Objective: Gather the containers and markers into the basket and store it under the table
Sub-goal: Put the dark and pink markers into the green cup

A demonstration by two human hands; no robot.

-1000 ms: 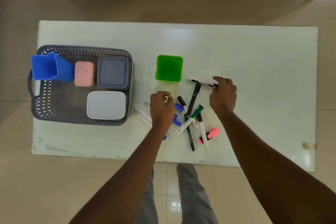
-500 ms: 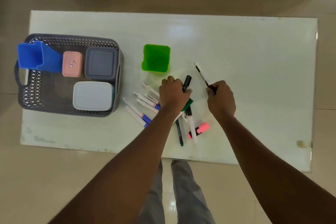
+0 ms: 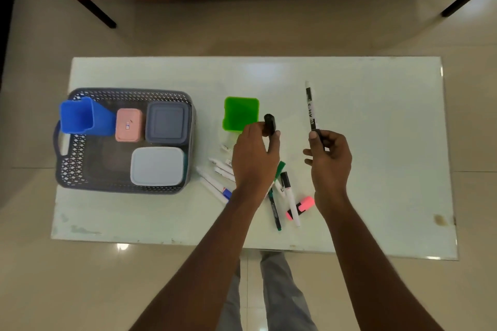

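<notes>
— Head view: what's on the counter (image 3: 376,115)?

— It's a smooth, glossy white rectangle. At its 9 o'clock end sits the basket (image 3: 80,169), dark grey plastic with a perforated lattice wall and rounded corners. Inside it are a blue cup (image 3: 80,117), square-mouthed and tipped on its side at the basket's 10 o'clock corner; a small pink box (image 3: 129,128) beside it; a dark grey square lidded container (image 3: 167,123) at 1 o'clock; and a pale rounded-rectangle lidded container (image 3: 157,166) at 5 o'clock.

— And outside the basket?

— A green cup (image 3: 240,113), square with soft corners, stands upright near the counter's centre, just at 3 o'clock from the basket. Below it, toward 6 o'clock, lies a loose heap of markers: slim white ones with blue caps (image 3: 215,185), a green-capped one (image 3: 279,169), a black-bodied one (image 3: 274,211), a white one with a black cap (image 3: 290,196), and a stubby pink highlighter (image 3: 302,207).

— The hands?

— The left hand (image 3: 254,161) has its fingers closed round a black marker (image 3: 269,123), whose blunt cap pokes out at 12 o'clock, right beside the green cup. The right hand (image 3: 330,161) pinches a long, thin white-and-black marker (image 3: 311,107) by its lower end, held up and pointing to 12 o'clock.
</notes>
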